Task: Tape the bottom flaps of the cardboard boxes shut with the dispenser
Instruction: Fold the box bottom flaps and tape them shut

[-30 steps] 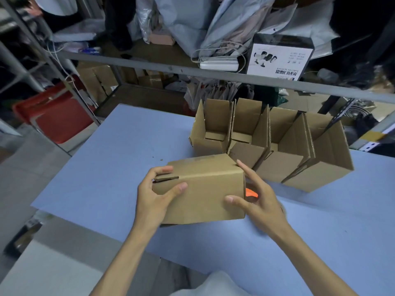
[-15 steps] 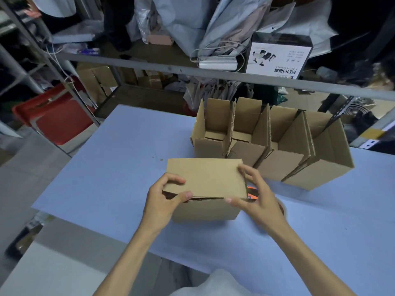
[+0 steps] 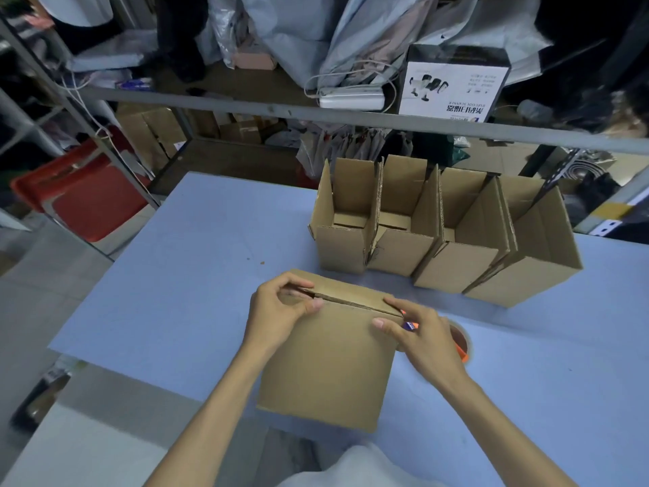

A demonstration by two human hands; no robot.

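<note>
We hold a cardboard box [image 3: 330, 363] on the blue counter [image 3: 175, 293], its broad face tilted toward us. Our left hand [image 3: 277, 314] pinches its far left corner at the flap seam, and our right hand [image 3: 421, 339] pinches the far right corner. An orange tape dispenser [image 3: 460, 342] lies just behind that hand, mostly hidden. Four open boxes [image 3: 439, 247] stand in a row beyond.

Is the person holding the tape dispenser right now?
No, the left hand and the right hand both grip the cardboard box, while the dispenser lies on the table behind the right hand.
</note>
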